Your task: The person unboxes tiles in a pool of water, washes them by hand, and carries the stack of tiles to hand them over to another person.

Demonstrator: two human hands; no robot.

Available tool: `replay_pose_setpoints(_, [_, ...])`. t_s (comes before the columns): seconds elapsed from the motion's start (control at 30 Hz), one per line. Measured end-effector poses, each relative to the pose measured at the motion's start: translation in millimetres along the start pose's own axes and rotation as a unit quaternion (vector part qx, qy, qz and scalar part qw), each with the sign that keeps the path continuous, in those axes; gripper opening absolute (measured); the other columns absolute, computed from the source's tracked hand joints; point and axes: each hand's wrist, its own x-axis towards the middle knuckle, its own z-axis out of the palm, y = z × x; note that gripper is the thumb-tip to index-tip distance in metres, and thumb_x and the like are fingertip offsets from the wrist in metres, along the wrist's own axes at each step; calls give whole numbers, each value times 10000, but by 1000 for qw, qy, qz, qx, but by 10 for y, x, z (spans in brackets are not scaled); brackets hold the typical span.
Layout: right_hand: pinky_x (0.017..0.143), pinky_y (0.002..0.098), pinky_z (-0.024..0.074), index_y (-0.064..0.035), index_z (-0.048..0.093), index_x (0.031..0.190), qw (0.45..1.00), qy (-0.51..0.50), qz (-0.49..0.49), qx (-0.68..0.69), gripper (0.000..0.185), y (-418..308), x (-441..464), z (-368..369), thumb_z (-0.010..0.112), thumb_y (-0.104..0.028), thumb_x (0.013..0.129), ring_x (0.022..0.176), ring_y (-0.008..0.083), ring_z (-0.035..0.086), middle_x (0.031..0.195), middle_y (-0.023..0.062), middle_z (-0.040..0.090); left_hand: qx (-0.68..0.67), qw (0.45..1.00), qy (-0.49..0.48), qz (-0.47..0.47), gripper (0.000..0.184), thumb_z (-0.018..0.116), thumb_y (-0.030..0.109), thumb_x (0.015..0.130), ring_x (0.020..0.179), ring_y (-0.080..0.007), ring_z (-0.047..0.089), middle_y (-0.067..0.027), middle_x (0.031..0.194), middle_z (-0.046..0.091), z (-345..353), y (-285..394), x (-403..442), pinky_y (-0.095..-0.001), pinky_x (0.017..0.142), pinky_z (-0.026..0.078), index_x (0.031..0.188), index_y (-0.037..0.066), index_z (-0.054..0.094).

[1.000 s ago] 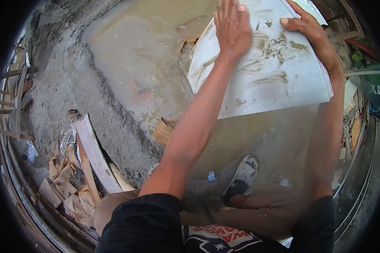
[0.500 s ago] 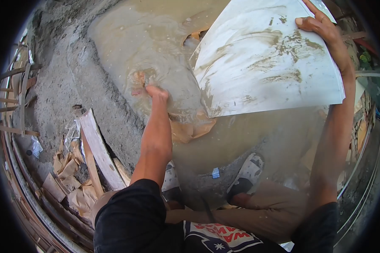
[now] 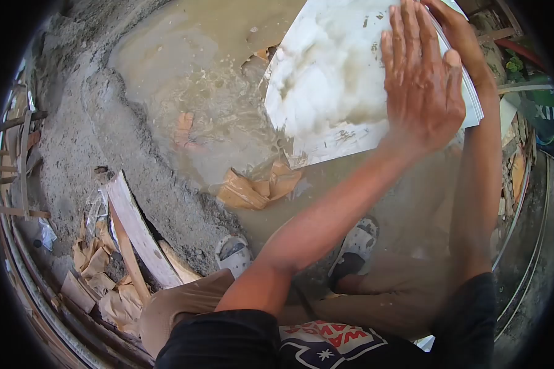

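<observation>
Extending palm-down over white sheet [image 3: 329, 67], left hand [image 3: 420, 92] points fingers forward.

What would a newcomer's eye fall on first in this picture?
Probably the muddy stack of white sheets at upper right, with the left hand laid flat over it and the right hand at its right edge. Next, the cloudy brown water left of and below it, where torn brown paper lies near the middle.

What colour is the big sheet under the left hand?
The big sheet is white with brown, muddy smears, best seen in the head view.
</observation>
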Motion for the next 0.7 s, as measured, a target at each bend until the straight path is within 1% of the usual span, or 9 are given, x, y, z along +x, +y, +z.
replay_pose_setpoints(0.1, [995, 332, 530, 33, 655, 1363, 993, 53, -42, -98, 425, 55, 56, -91, 613, -289, 1090, 1139, 162, 664, 1283, 94, 708, 90, 993, -63, -34, 755, 239, 469, 1149, 1631, -412, 157, -257, 1743, 209, -92, -289, -367, -503, 1322, 157, 1657, -86, 189])
replay_pose_setpoints(0.17, [1021, 333, 518, 34, 656, 1368, 997, 30, 11, -72, 434, -32, -20, 17, 621, -293, 1086, 1165, 163, 655, 1299, 95, 704, 142, 981, -92, -98, 748, 193, 437, 1147, 1646, -434, 53, -259, 1773, 85, -231, -754, -260, -509, 1334, 93, 1679, -75, 69])
replay_pose_setpoints(0.23, [1023, 333, 518, 36, 651, 1378, 993, 47, 13, -106, 437, -82, -69, 87, 621, -286, 1084, 1167, 164, 655, 1307, 94, 702, 81, 980, -42, -177, 729, 175, 416, 1145, 1640, -454, 60, -262, 1772, 89, -351, -1032, 15, -508, 1336, 48, 1682, -68, 81])
replay_pose_setpoints(0.27, [1024, 332, 518, 36, 649, 1383, 990, 53, 14, -127, 439, -100, -59, 101, 621, -283, 1084, 1167, 164, 655, 1311, 94, 701, 86, 979, -54, -175, 724, 193, 410, 1145, 1645, -447, 33, -263, 1774, 79, -339, -1025, 71, -523, 1330, 32, 1686, -59, 83])
replay_pose_setpoints(0.37, [1030, 335, 515, 38, 645, 1395, 998, 3, 16, -59, 448, -66, -6, 74, 627, -278, 1078, 1178, 164, 652, 1328, 97, 693, 216, 973, -75, -18, 696, 351, 386, 1141, 1631, -409, 181, -278, 1725, 259, -115, -416, -48, -489, 1314, 172, 1659, -67, 245])
replay_pose_setpoints(0.47, [1032, 331, 513, 35, 648, 1396, 992, 28, -45, -119, 445, 37, 48, -86, 627, -276, 1078, 1198, 163, 644, 1343, 87, 685, 113, 991, -44, -54, 699, 311, 368, 1138, 1636, -426, 133, -272, 1749, 193, -143, -636, 287, -503, 1328, 106, 1668, -72, 189])
replay_pose_setpoints(0.57, [1051, 322, 499, 36, 645, 1406, 983, 69, 16, -170, 434, -108, -103, 54, 612, -259, 1089, 1240, 156, 621, 1362, 73, 677, 117, 979, -19, -167, 711, 273, 375, 1140, 1640, -428, 100, -288, 1751, 159, -198, -1233, 719, -499, 1334, 69, 1661, -98, 168])
replay_pose_setpoints(0.6, [1052, 319, 498, 36, 645, 1402, 986, 66, 10, -156, 430, -134, -64, 83, 606, -259, 1092, 1236, 156, 620, 1359, 71, 677, 117, 980, -23, -160, 716, 260, 372, 1141, 1642, -426, 90, -311, 1746, 144, -131, -1232, 710, -502, 1334, 57, 1656, -115, 155])
replay_pose_setpoints(0.7, [1054, 315, 496, 37, 647, 1393, 993, 52, 3, -103, 420, -84, -64, 33, 592, -259, 1100, 1221, 158, 620, 1349, 69, 678, 81, 996, -23, -21, 705, 306, 344, 1132, 1625, -465, 129, -328, 1727, 190, 48, -380, 315, -540, 1322, 89, 1645, -124, 187])
